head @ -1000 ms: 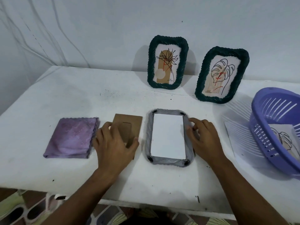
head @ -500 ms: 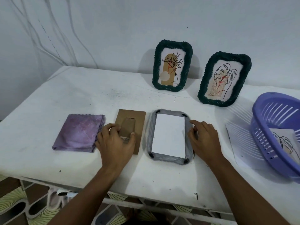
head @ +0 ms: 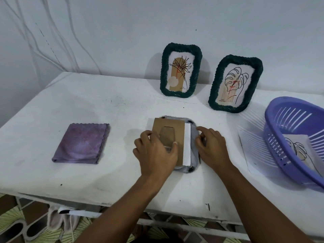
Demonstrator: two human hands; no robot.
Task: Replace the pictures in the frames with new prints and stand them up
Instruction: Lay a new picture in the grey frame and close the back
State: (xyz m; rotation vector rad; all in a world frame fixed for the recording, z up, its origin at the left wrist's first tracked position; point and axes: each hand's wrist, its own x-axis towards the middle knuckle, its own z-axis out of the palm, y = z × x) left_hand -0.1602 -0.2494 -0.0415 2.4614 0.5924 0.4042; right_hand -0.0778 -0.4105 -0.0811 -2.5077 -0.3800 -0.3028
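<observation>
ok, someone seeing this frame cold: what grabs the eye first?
Most likely the two hands at centre front: the left hand holds a brown backing board over a grey frame lying face down, with the right hand at the frame's right edge. Next, two dark green frames, one beside the other, stand against the back wall. A purple basket sits far right, a folded purple cloth left.

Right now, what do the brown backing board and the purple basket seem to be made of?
The backing board looks like matte brown cardboard or fibreboard: flat, dull, with a cut-out stand flap. The basket looks like moulded plastic: smooth, slightly glossy, with even slots in its wall.
</observation>
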